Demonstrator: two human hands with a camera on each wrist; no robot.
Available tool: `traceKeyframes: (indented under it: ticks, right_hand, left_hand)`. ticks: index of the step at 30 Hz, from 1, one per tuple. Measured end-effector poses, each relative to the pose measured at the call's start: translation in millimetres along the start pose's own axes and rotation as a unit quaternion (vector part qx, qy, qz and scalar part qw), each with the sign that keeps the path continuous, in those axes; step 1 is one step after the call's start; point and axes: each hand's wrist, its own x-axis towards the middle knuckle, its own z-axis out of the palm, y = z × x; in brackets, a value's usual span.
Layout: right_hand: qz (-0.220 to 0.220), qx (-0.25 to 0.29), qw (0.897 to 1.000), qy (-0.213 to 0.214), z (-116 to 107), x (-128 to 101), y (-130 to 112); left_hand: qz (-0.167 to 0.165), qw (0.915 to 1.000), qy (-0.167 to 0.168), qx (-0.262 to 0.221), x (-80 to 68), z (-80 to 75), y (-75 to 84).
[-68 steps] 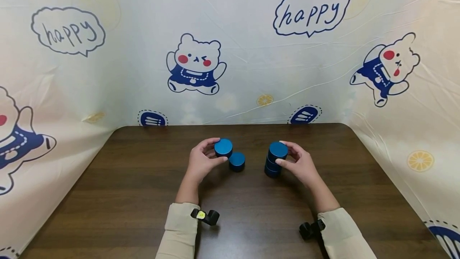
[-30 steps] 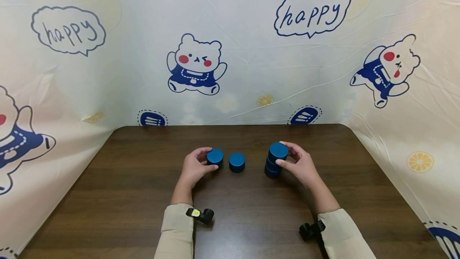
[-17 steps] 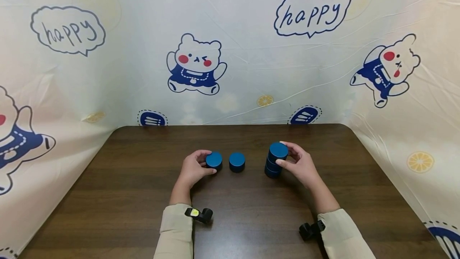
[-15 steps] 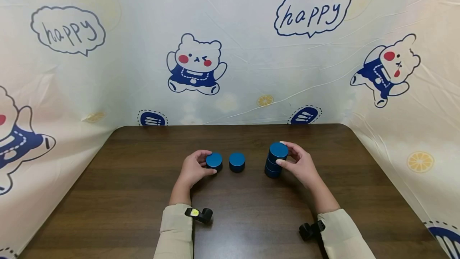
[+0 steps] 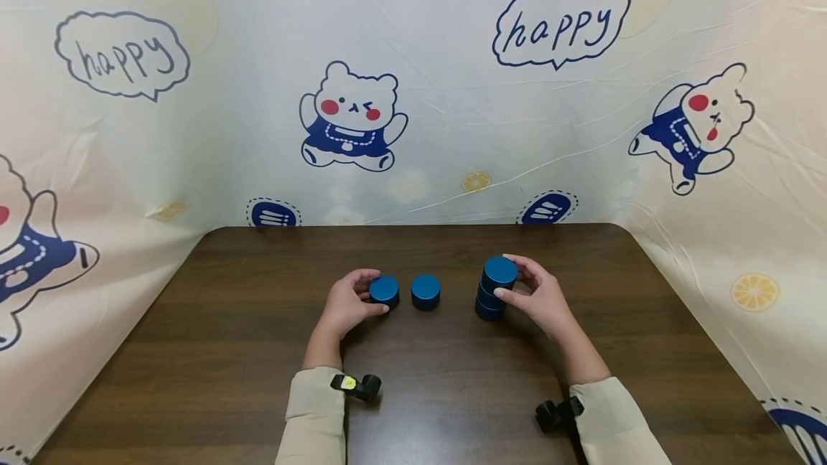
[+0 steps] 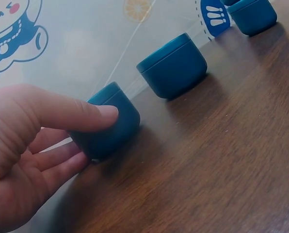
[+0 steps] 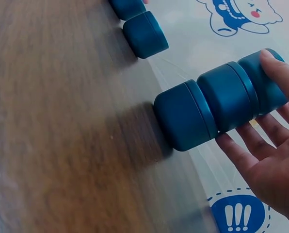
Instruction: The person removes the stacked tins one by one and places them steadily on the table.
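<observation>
My left hand [image 5: 344,307] pinches a small round blue lidded tin [image 5: 384,293] between thumb and fingers, low at the table surface. Its thumb lies across the tin's near side in the left wrist view. Just to the right, apart from it, a matching blue tin [image 5: 426,292] stands alone. Farther right, three such tins stand stacked upright. Thumb and fingers of my right hand [image 5: 543,301] grip the top tin [image 7: 261,80] of that stack. Below it come the middle tin [image 7: 229,97] and the bottom tin [image 7: 183,116], which rests on the table.
All this is on a dark brown wooden table [image 5: 413,393] with rounded far corners. A pale printed cloth [image 5: 439,113] with bears and lettering hangs behind and along both sides. A small black camera sits on each wrist [image 5: 357,387].
The left hand has brought its tin leftward and down from above the lone tin to the table, then stayed nearly still. The right hand and the stack look unmoved.
</observation>
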Motion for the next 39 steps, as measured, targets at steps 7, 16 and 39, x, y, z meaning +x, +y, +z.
traceKeyframes:
  ticks: [7, 16, 39]
  right_hand:
    - [0.001, 0.005, 1.000, -0.004, -1, 11, 26]
    - [0.018, -0.022, 0.999, -0.023, -2, 13, 37]
    - [0.035, -0.073, 0.995, -0.062, 0, 17, 47]
  left_hand:
    - [0.001, 1.0000, -0.004, 0.002, -0.3, -0.8, -2.1]
    - [0.009, 1.0000, -0.004, 0.001, -1.2, -1.5, -1.2]
    - [0.023, 0.9996, -0.002, -0.016, -1.7, -2.7, 9.5]
